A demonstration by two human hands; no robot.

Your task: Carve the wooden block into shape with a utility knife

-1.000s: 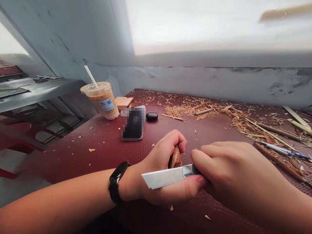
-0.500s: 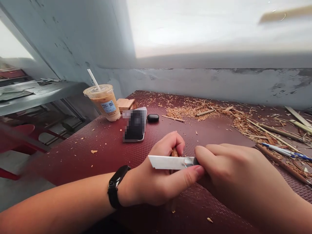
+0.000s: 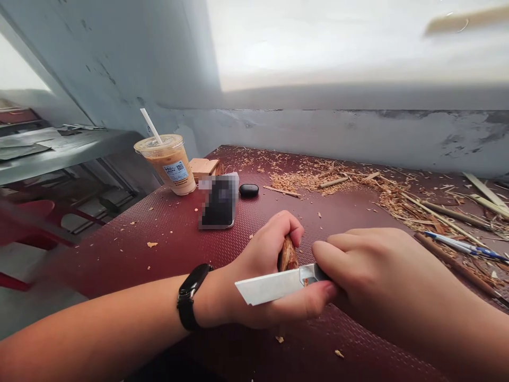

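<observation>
Left of centre, a lidded cup (image 3: 177, 172) stands on the table (image 3: 119, 260), a phone (image 3: 218, 204) beside it; at lower centre the left hand (image 3: 254, 265) has its fingers curled round a brown piece of wood (image 3: 288, 254), a knife (image 3: 270, 286) blade across it; at lower right the right hand (image 3: 369, 270) has its fingers wrapped round the handle

- The light is daylight-like and rather soft; the strongest brightness is in the white area (image 3: 330, 48) above the bench (image 3: 350, 212), where details are washed out.
- Under the hands (image 3: 368, 270), the lower part is quite dark.
- The blade (image 3: 266, 286) looks pale and clear.
- At the left edge, the red chair (image 3: 29, 215) is smeared and stretched.
- Coarse pixel blocks cover the phone (image 3: 218, 201).
</observation>
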